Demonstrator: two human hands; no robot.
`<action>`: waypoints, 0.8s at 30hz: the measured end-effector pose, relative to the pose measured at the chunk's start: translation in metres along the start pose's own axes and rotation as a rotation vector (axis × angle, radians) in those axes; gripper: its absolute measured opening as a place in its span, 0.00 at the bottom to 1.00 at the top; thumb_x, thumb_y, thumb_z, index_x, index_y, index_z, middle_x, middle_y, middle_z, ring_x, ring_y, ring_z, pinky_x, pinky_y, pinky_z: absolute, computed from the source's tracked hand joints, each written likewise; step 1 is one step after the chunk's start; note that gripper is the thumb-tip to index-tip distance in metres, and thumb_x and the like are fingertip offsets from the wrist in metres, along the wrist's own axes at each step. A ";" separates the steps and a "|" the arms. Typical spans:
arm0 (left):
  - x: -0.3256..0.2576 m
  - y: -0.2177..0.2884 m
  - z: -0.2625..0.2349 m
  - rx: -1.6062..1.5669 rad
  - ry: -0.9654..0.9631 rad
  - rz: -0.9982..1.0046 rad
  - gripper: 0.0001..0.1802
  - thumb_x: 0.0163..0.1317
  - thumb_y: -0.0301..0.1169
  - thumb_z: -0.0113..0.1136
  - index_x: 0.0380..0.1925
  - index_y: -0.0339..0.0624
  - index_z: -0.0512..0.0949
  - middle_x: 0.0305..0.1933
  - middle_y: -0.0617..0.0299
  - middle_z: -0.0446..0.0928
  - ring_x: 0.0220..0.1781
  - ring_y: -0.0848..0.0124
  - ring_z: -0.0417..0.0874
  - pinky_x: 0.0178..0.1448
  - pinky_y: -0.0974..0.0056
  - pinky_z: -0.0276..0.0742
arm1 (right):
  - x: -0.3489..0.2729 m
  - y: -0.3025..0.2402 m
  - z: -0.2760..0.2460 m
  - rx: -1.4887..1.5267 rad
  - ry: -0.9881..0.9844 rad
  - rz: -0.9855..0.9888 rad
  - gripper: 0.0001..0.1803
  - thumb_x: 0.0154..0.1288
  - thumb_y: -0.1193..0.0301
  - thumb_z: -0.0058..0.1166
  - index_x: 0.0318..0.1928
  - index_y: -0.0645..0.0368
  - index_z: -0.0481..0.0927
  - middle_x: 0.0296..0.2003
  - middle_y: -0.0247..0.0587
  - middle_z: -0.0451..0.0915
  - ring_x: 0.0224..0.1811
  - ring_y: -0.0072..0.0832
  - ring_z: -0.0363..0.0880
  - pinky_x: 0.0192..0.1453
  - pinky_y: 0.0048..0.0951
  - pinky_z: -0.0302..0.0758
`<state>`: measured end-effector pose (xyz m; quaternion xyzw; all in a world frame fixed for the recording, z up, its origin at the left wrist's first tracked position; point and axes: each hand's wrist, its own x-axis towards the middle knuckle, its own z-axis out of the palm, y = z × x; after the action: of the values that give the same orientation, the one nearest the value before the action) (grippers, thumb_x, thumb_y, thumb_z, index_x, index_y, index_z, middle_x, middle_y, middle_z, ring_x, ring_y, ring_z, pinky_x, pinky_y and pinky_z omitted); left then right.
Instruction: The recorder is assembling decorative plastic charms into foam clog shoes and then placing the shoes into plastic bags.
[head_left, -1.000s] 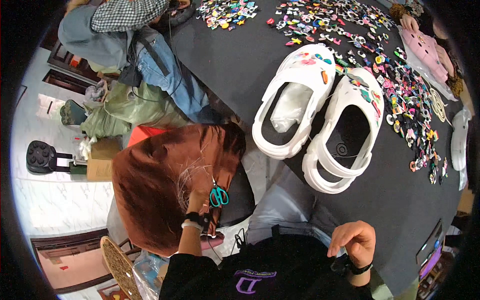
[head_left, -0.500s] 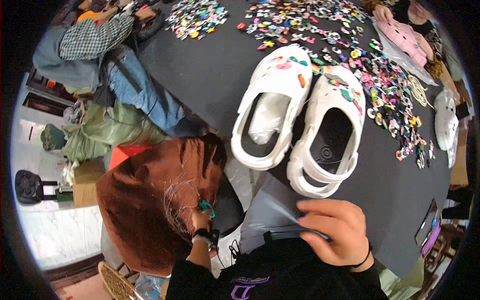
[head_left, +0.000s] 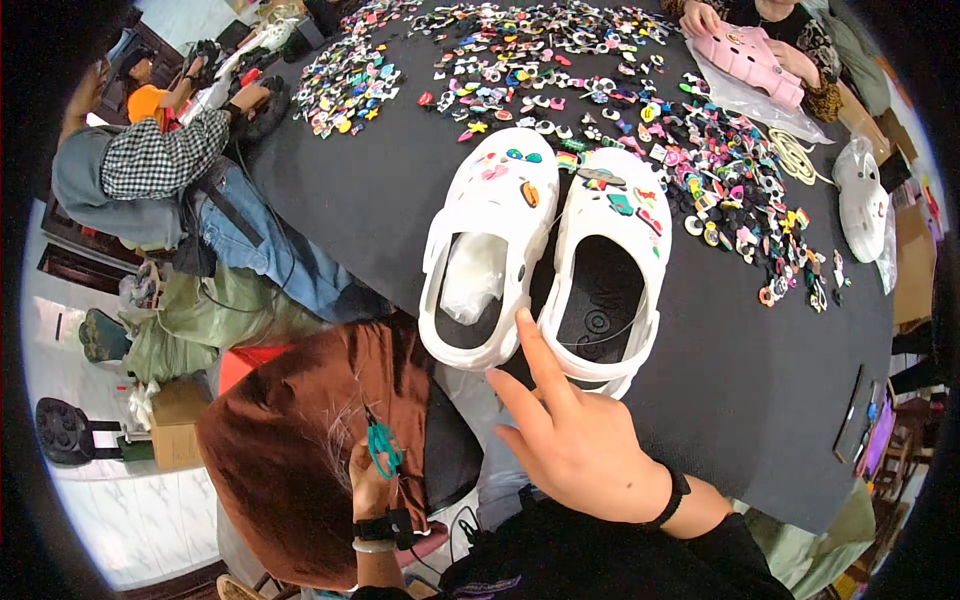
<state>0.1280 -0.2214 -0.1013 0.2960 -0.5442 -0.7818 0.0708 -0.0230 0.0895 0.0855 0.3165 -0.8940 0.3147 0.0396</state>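
Note:
Two white clogs stand side by side on the dark table, toes pointing away from me. The left clog [head_left: 507,207] carries several colourful charms on its toe, and crumpled clear plastic fills its opening. Charms also dot the right clog [head_left: 605,222], whose black insole shows; a thin strand curves near its heel. My right hand [head_left: 590,440] reaches over the heels, fingers apart and holding nothing, the index fingertip at the gap between the clogs. Lower left, my left hand [head_left: 370,487] grips small teal-handled scissors [head_left: 384,450] above a brown cloth [head_left: 290,430] with loose clear threads on it.
Heaps of small charms [head_left: 740,190] spread across the far and right parts of the table. Opposite, a person holds a pink clog [head_left: 745,65]; another, in a checkered sleeve [head_left: 165,160], works at the left. A bagged white clog [head_left: 860,200] lies at the right edge.
My right hand has let go of a clear plastic piece and moved left and up to the clog heels. The clogs appear lower and further left in the view. The scissors show more plainly.

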 end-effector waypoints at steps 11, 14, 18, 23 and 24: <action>-0.026 0.063 0.116 -0.018 -0.511 -0.044 0.38 0.42 0.38 0.77 0.50 0.41 0.64 0.29 0.59 0.73 0.29 0.69 0.75 0.48 0.56 0.74 | 0.003 -0.013 -0.001 -0.222 -0.136 0.137 0.18 0.52 0.68 0.60 0.42 0.62 0.72 0.59 0.61 0.65 0.21 0.30 0.79 0.21 0.27 0.74; -0.027 0.071 0.127 -0.051 -0.610 0.013 0.41 0.40 0.43 0.77 0.50 0.40 0.64 0.27 0.62 0.72 0.28 0.69 0.75 0.58 0.50 0.69 | 0.008 -0.003 0.010 -0.264 -0.062 0.057 0.15 0.55 0.68 0.57 0.38 0.64 0.71 0.59 0.64 0.66 0.16 0.29 0.76 0.19 0.26 0.73; -0.031 0.086 0.149 -0.039 -0.640 0.067 0.46 0.36 0.51 0.77 0.50 0.40 0.64 0.34 0.56 0.74 0.32 0.70 0.74 0.60 0.50 0.68 | 0.012 -0.008 0.007 -0.295 -0.051 0.066 0.12 0.57 0.69 0.54 0.35 0.65 0.70 0.59 0.65 0.66 0.15 0.29 0.75 0.18 0.26 0.72; -0.030 0.094 0.151 -0.006 -0.594 0.125 0.46 0.38 0.52 0.76 0.51 0.38 0.63 0.45 0.41 0.74 0.36 0.70 0.73 0.52 0.60 0.73 | 0.014 -0.008 0.002 -0.306 -0.107 0.127 0.08 0.58 0.72 0.49 0.33 0.66 0.71 0.60 0.66 0.64 0.17 0.28 0.77 0.17 0.27 0.73; -0.029 0.095 0.148 -0.012 -0.562 0.148 0.45 0.40 0.52 0.75 0.51 0.38 0.63 0.47 0.38 0.73 0.35 0.71 0.74 0.47 0.64 0.73 | 0.013 -0.008 -0.001 -0.306 -0.104 0.125 0.08 0.58 0.72 0.49 0.33 0.66 0.71 0.60 0.66 0.64 0.17 0.28 0.77 0.17 0.27 0.73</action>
<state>0.0516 -0.1274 0.0287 0.0268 -0.5578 -0.8292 -0.0241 -0.0287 0.0776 0.0940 0.2661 -0.9503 0.1600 0.0216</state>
